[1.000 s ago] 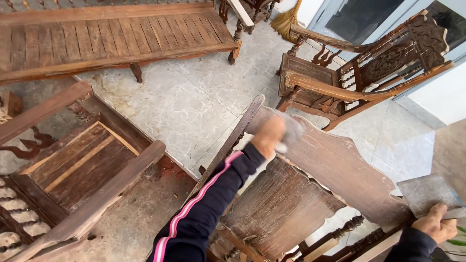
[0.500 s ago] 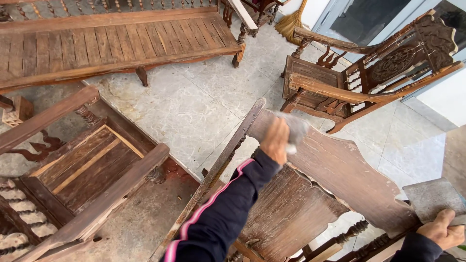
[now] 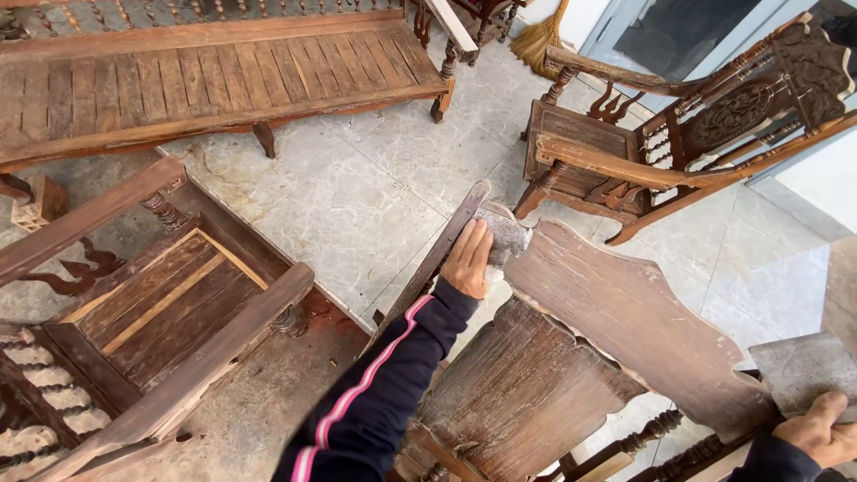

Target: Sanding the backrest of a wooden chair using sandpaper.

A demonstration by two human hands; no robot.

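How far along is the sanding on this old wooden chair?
Early, it seems. The left hand presses a grey sanding sheet on the chair's side rail. The right hand grips the other end. The chair back is dull and rough all over, apparently unsanded.

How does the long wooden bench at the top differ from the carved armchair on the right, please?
The long bench is wide and low, with a flat seat of many parallel slats; the armchair is narrow, seats one, and has a solid boxed seat. The armchair shows a round carved medallion in its back, while the bench shows only a row of small spindles. The bench lies across the view; the armchair sits angled. Both are worn dark wood.
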